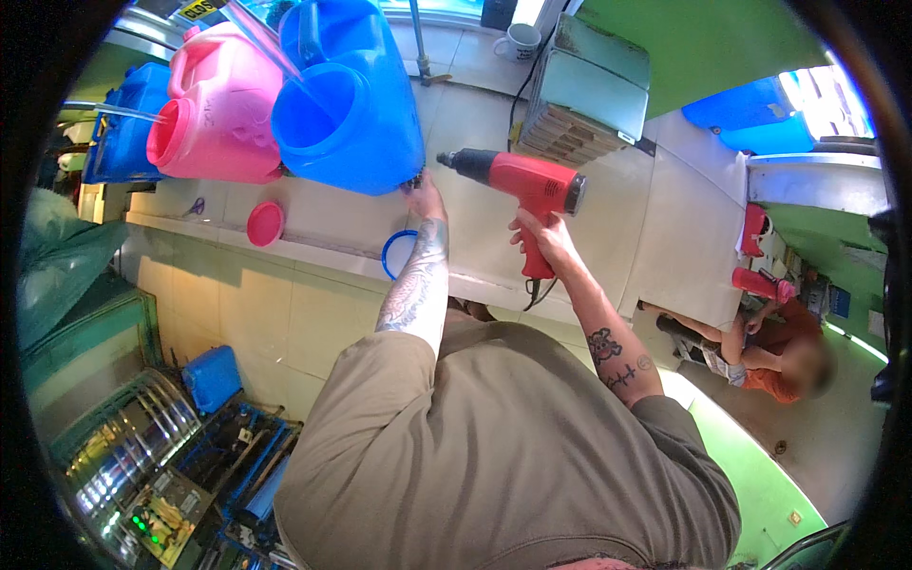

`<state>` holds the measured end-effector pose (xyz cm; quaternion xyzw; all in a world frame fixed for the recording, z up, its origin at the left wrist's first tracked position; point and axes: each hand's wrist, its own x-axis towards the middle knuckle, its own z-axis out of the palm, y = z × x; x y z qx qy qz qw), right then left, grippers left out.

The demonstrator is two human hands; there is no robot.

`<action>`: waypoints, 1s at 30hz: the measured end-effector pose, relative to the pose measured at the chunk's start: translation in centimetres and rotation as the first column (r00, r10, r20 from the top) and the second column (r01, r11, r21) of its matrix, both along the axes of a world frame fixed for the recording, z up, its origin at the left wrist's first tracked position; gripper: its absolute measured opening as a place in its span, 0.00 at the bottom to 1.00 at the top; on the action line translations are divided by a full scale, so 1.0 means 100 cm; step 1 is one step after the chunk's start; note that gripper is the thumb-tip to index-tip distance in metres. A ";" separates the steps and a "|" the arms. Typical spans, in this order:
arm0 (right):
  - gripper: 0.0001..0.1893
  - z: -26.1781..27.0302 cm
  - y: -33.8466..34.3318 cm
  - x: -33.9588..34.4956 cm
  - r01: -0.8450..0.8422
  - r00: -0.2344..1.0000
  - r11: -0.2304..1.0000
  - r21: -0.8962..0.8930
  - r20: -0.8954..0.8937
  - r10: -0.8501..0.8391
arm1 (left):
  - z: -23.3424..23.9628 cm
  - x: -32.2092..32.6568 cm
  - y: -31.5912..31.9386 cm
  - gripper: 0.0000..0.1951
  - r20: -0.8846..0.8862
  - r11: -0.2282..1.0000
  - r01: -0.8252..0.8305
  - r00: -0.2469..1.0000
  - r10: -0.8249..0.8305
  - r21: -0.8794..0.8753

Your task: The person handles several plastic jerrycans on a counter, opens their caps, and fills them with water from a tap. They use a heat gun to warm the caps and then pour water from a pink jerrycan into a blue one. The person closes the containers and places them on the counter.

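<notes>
My right hand grips the handle of a red heat gun. The gun's black nozzle points left, towards the lower side of a large blue plastic jerrycan. My left hand reaches to the jerrycan's near lower corner. Something small and dark shows at its fingertips, which are partly hidden. Into the uncapped mouth of the blue jerrycan runs a clear tube. On its left stands a pink jerrycan, also uncapped, with another clear tube in its mouth.
On the tiled counter lie a pink lid, a blue ring-shaped lid and scissors. A stack of boxes and a white mug stand behind. Machinery is at lower left; a seated person is at right.
</notes>
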<state>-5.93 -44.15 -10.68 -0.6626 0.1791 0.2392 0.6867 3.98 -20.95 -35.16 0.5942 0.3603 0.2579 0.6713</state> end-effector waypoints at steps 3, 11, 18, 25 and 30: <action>0.21 -0.010 0.003 -0.004 -0.015 0.999 0.999 0.029 -0.038 0.016 | 0.006 0.002 0.018 0.29 -0.029 0.956 0.159 0.985 -0.171 -0.248; 0.23 -0.022 0.017 0.001 -0.045 0.996 0.999 0.028 -0.077 0.047 | 0.004 0.003 0.036 0.13 0.017 0.692 0.064 0.997 -0.074 -0.719; 0.23 -0.023 0.018 0.000 -0.039 0.997 0.999 0.034 -0.070 0.041 | 0.004 -0.006 0.042 0.17 0.073 0.672 0.174 0.982 -0.176 -0.719; 0.22 -0.024 0.015 0.007 -0.083 0.995 0.996 -0.041 -0.057 0.081 | 0.025 -0.015 0.034 0.26 0.116 0.654 0.235 0.968 -0.221 -0.719; 0.19 -0.011 0.014 0.005 -0.317 0.932 0.858 -0.404 0.038 0.362 | 0.033 -0.021 0.034 0.27 0.093 0.668 0.256 0.958 -0.270 -0.698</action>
